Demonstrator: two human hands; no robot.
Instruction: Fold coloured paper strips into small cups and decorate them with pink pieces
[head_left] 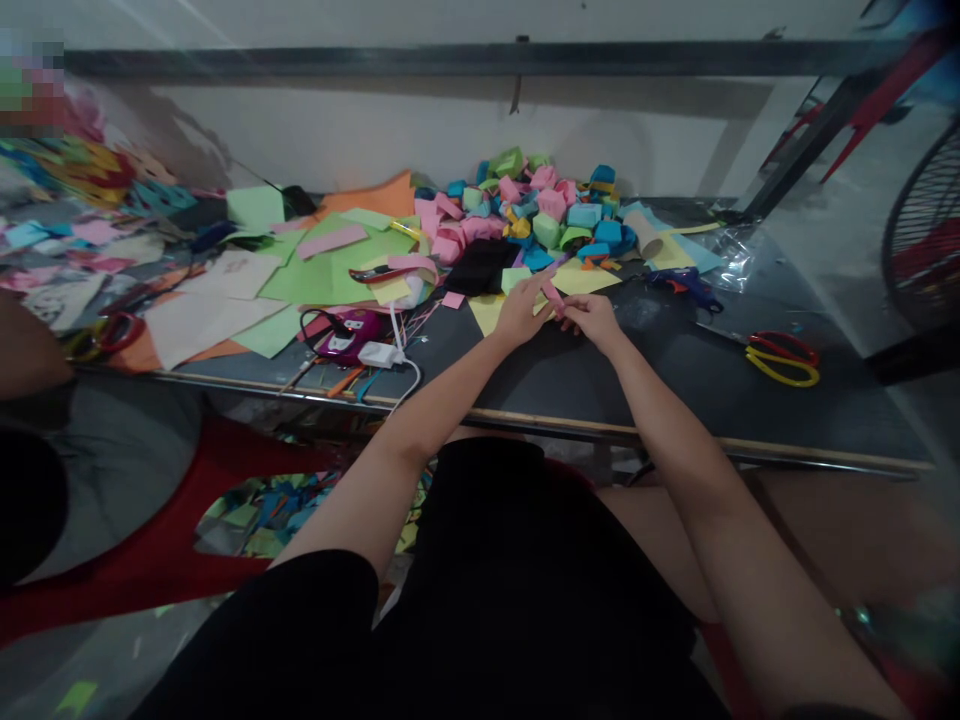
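Between my hands, above the dark tabletop, is a small folded pink paper strip (pixel 553 296). My right hand (pixel 595 320) pinches its lower end with thumb and fingertips. From the other side, my left hand (pixel 519 314) has its fingers closed on the strip's upper part. Yellow paper (pixel 589 276) lies under and behind the hands. Just left of them are a black phone-like object (pixel 482 266) and a small pink paper square (pixel 453 300). Behind rises a heap of small folded paper pieces (pixel 551 205) in pink, blue, green and yellow.
Red-and-yellow-handled scissors (pixel 782 358) and a blue glue gun (pixel 686 287) lie to the right. A purple power strip (pixel 352 335) with a white charger and cable sits left, near large green paper sheets (pixel 330 262). Another person's arm (pixel 28 345) shows at far left.
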